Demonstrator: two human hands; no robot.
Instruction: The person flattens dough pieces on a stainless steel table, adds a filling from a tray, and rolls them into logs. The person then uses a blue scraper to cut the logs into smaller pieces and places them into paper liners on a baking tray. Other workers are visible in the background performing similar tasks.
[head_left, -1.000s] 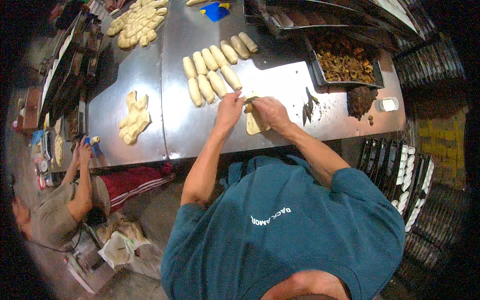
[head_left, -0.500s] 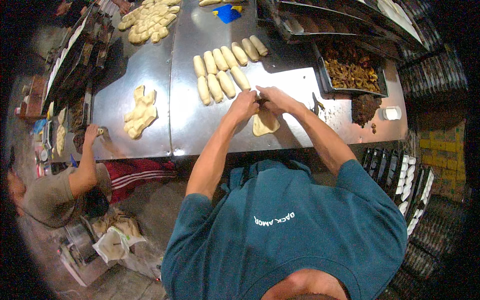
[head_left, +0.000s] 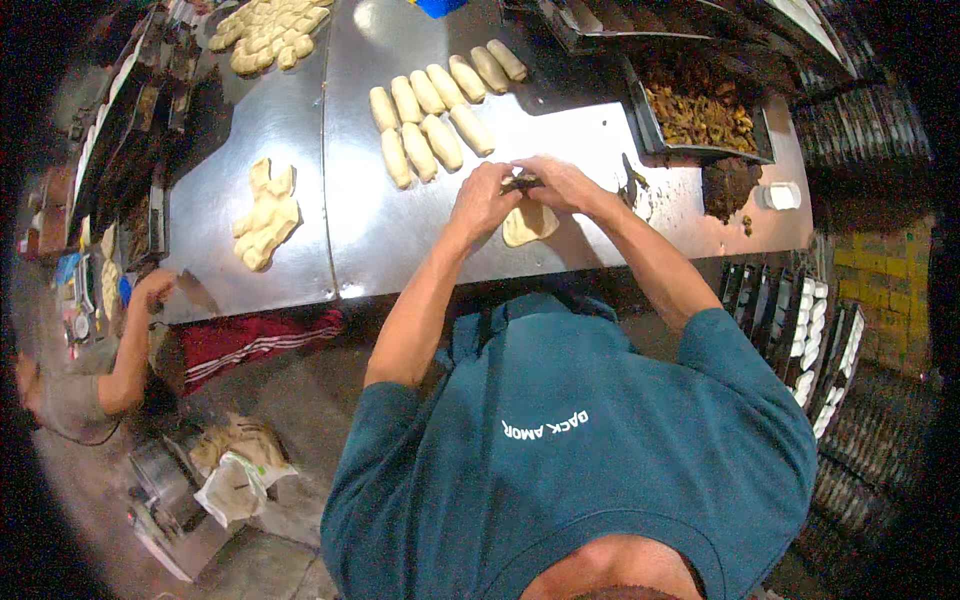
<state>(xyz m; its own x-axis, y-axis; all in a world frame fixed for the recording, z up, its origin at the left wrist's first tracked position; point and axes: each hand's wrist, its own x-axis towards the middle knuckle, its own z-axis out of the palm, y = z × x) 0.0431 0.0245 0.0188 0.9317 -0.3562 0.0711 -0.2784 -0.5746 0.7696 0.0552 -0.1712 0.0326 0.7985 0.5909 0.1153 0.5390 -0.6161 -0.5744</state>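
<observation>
A flat, pale piece of dough (head_left: pixel 530 226) lies on the metal table in front of me, with a strip of dark filling (head_left: pixel 521 184) across its far end. My left hand (head_left: pixel 487 200) has its fingers curled on the left side of that end. From the other side, my right hand (head_left: pixel 560 186) grips the same edge, fingers bent around it. My fingertips are partly hidden. Just beyond my left hand, several rolled dough pieces (head_left: pixel 441 142) lie in two rows.
At the right are a tray of brown filling (head_left: pixel 766 150), a dark filling lump (head_left: pixel 732 190), a white container (head_left: pixel 780 196) and a dark tool (head_left: pixel 632 182). Dough pieces (head_left: pixel 268 215) lie on the left. A co-worker's hand (head_left: pixel 155 287) is at the table's left edge.
The view has shifted slightly. My hands have parted a little, and the dark filling between them shows more clearly. The co-worker's hand has moved back from the small dough piece it was near.
</observation>
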